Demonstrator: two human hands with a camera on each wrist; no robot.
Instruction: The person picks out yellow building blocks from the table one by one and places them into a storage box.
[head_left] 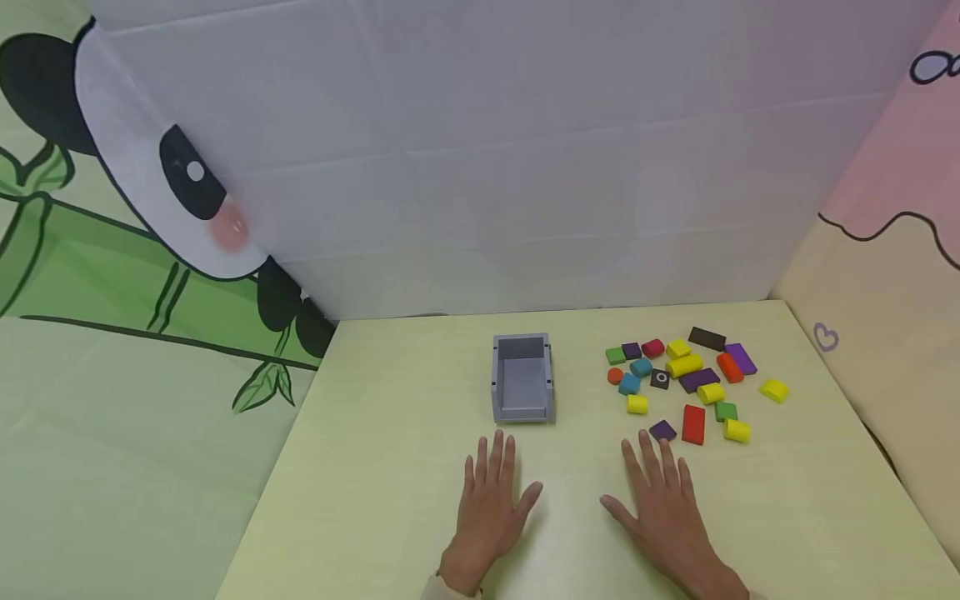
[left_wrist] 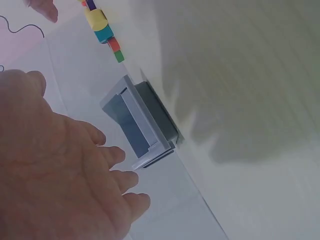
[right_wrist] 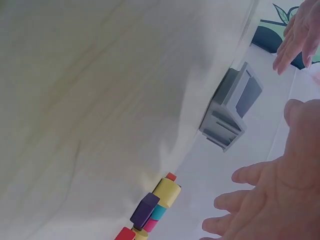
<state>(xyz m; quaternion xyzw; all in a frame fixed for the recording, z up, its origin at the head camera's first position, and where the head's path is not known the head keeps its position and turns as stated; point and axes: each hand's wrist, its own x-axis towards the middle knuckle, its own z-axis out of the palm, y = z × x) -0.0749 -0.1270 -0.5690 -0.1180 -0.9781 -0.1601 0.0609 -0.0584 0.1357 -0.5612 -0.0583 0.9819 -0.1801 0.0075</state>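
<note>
My left hand [head_left: 489,508] is spread palm down over the table, its fingertips just short of a grey open-topped plastic box [head_left: 522,379]. To the right, my right hand [head_left: 663,512] is likewise spread with fingers straight and nothing in its grasp. Its fingertips reach close to a purple block [head_left: 663,431] and a red rectangular block [head_left: 693,424]. The left wrist view shows the left palm [left_wrist: 55,165] beside the grey box [left_wrist: 142,122]. In the right wrist view, the right fingers [right_wrist: 235,200] extend near several coloured blocks [right_wrist: 145,210].
Beyond the right hand, yellow cylinders [head_left: 684,365], blue blocks [head_left: 629,383], a black bar [head_left: 707,338] and other small blocks lie scattered on the pale table [head_left: 360,467]. A white cloth wall [head_left: 525,183] rises at the back edge; printed cloth [head_left: 885,250] hangs at the right.
</note>
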